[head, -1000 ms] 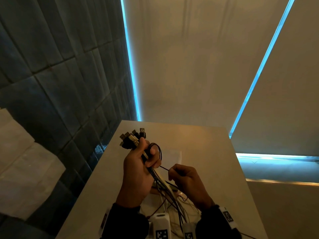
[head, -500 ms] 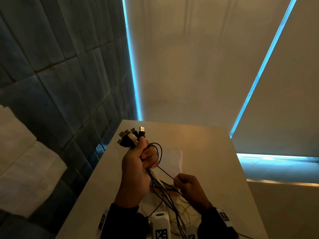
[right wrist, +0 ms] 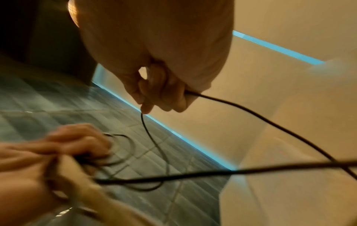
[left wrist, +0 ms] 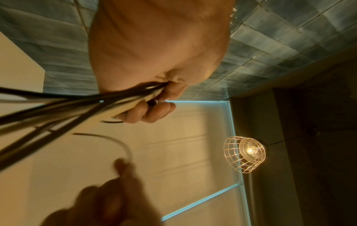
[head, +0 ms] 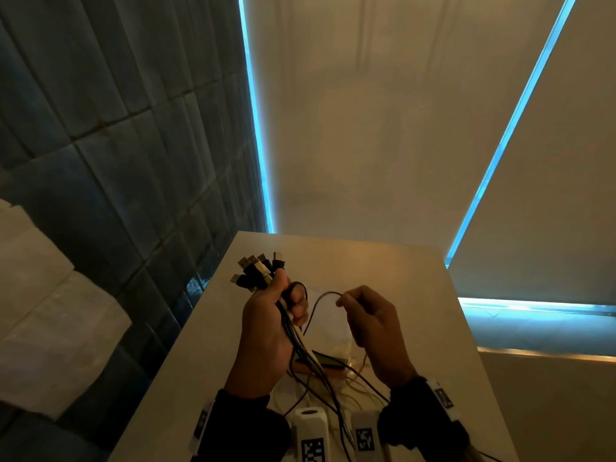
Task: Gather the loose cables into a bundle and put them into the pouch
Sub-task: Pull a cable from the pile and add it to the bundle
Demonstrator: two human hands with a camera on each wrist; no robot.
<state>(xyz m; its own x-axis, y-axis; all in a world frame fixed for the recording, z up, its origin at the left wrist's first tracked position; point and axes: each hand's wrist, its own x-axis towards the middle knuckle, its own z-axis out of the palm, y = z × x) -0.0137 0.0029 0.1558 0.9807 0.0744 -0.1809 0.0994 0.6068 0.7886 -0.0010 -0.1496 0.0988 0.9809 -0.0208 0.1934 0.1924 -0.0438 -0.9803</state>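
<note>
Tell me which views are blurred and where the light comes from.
Head view: sharp but dim, blue strip light edging the wall. Left wrist view: caged lamp glows warm; the right hand is a dark blur. Right wrist view: left hand and tiled wall smeared by motion; thin black cable fairly sharp.

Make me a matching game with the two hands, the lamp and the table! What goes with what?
Things:
1. left hand
2. right hand
3. wire lamp
4. table

States:
A. glowing
B. pinches one thin black cable
C. grips a bunch of cables
D. under both hands

Pairs: 1-C, 2-B, 3-A, 4-D
</note>
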